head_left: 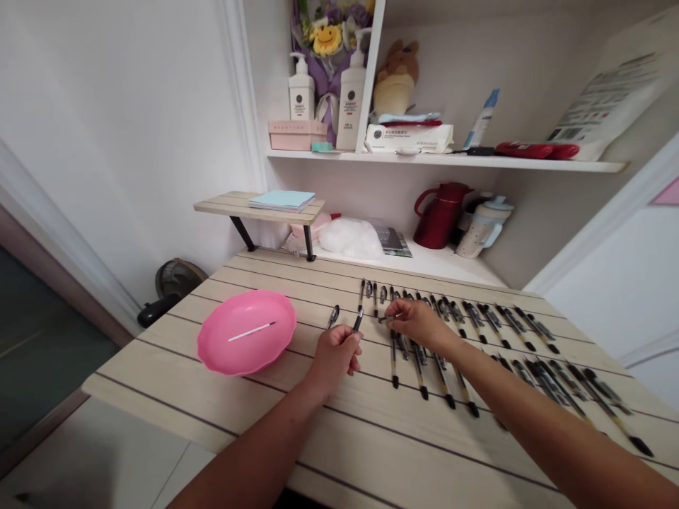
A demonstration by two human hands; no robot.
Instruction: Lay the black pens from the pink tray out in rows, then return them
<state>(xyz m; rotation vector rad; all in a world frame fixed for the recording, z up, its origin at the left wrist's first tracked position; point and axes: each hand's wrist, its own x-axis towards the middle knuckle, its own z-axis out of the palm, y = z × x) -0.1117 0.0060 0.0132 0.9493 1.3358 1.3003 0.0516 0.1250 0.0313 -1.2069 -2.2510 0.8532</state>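
Observation:
My left hand (335, 351) is closed around a black pen (358, 322), its tip pointing up and away from me. Just beyond that hand a dark pen cap (333, 316) lies on the table. To the right, my right hand (409, 322) pinches a small dark piece (384, 319) that looks like a pen cap, partly hidden by the fingers. Rows of pen parts (419, 375), dark-ended barrels and caps, spread beneath and beyond my right arm. Left of my hands stands a pink bowl (212, 359) holding one thin white refill (249, 332) with a dark tip.
A small raised shelf (223, 203) with light blue paper (282, 200) stands at the table's back left. Behind are a red jug (441, 219), a pale cup (482, 230) and a white plastic bag (350, 238). A black fan (177, 279) is beside the table's left edge.

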